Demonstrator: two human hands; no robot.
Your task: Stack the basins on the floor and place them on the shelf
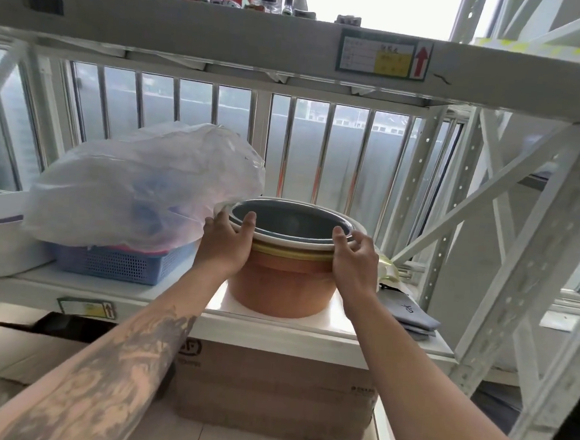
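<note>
The nested stack of basins [283, 271] sits on the shelf [274, 322]. Left hand [225, 242] and right hand [354, 258] grip its rim. A cloudy plastic bag [147, 182] hides a blue basket's [121, 263] contents, perhaps containers.

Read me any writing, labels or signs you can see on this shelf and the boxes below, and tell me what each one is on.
Upper shelf beam label: a red up arrow; its handwriting is too blurred to read.
Lower shelf edge label: a small arrow; text too small to read.
Cardboard box: a partly hidden logo and small print, both unreadable.
Grey cloth: a dark mark, not legible.
</note>
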